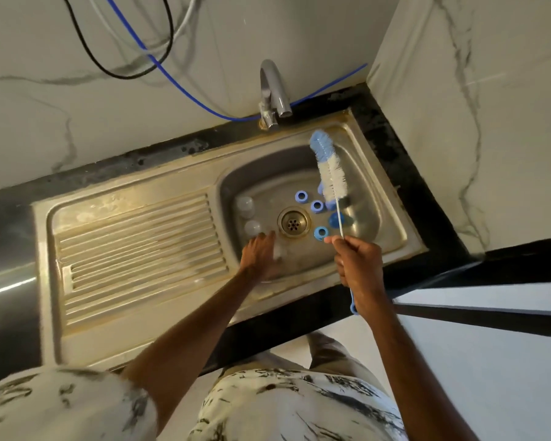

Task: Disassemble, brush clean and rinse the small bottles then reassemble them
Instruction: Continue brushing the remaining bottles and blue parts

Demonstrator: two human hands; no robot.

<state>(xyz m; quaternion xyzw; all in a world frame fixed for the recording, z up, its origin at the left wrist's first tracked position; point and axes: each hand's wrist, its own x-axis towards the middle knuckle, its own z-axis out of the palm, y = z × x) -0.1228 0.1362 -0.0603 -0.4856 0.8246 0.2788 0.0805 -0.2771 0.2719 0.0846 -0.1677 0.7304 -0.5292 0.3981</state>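
- Right hand (pixel 357 262): fingers pinch bottle brush (pixel 328 173) by its thin stem; bristles fluffy, blue-white.
- Left hand (pixel 258 254) in steel sink (pixel 392 224); fingers blurred, grip unclear.
- 3 blue rings (pixel 301 196), 2 clear bottles (pixel 245 205).

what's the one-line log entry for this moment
right hand: grips brush over sink | left hand: in sink, grip unclear | bottles: two left of drain | rings: three right of drain

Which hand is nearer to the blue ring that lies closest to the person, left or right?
Right. The right hand, gripping the brush, has its fingers just beside the ring. The left hand is on the other side of the drain, near a clear bottle.
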